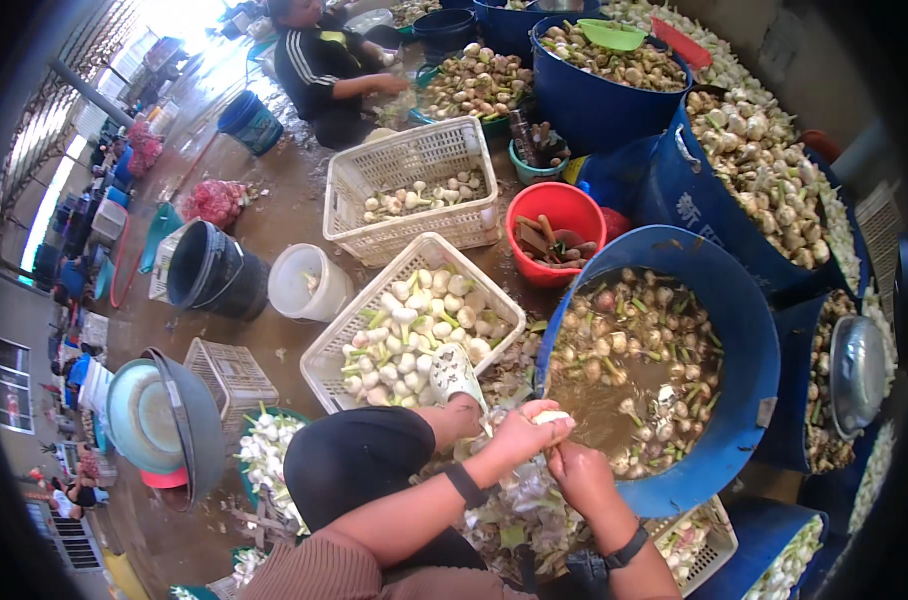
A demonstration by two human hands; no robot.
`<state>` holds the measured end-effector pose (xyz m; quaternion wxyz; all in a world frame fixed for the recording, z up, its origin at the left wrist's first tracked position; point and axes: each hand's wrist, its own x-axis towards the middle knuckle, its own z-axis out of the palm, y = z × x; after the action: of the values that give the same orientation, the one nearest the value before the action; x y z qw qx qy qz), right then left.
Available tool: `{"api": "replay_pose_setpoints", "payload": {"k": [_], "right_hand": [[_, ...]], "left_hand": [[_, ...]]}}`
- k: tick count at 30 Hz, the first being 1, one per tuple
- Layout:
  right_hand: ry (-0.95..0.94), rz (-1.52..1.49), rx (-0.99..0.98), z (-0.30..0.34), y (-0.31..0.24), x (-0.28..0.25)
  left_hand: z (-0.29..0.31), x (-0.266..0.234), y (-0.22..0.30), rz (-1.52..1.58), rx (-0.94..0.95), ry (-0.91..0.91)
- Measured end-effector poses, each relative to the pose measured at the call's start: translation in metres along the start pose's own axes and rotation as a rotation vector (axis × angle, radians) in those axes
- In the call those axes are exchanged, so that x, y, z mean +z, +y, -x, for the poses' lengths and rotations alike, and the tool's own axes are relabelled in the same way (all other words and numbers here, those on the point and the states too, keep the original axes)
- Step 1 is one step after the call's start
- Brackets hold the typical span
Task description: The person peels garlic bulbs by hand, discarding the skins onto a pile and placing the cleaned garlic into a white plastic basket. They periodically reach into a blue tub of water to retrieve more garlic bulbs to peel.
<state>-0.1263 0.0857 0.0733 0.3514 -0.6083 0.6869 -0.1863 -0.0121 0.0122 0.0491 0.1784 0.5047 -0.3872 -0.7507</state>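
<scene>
My left hand [522, 440] is closed around a white peeled garlic bulb [551, 417]. Just right of it and slightly lower, my right hand [581, 474] is curled shut against the bulb's side; whatever sits in its fingers is hidden. Both hands are over a heap of garlic peelings [524, 505]. Beyond them to the right stands a large blue tub [752, 350] of unpeeled garlic bulbs [614, 330] in brown water. A white plastic crate [326, 352] of peeled garlic bulbs [414, 345] lies ahead, with my white shoe [456, 372] at its near edge.
Ahead stand a second crate [349, 235], a red bucket [572, 200] of tools, a white bucket [292, 285] and a dark bucket [189, 270]. More blue garlic tubs [614, 100] line the right. A person [319, 75] sits at the far side. The floor [274, 190] looks wet.
</scene>
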Motion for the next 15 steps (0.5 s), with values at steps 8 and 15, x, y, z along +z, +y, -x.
{"api": "replay_pose_setpoints", "payload": {"k": [8,15], "right_hand": [[0.162,-1.374,0.724,0.025,-0.002,0.017],[0.397,-0.575,0.247,0.043,-0.003,0.003]], "left_hand": [[0.027,-0.023,0.021,0.076,0.137,-0.432],[0.052,-0.019,0.054,-0.655,0.433,-0.614]]}}
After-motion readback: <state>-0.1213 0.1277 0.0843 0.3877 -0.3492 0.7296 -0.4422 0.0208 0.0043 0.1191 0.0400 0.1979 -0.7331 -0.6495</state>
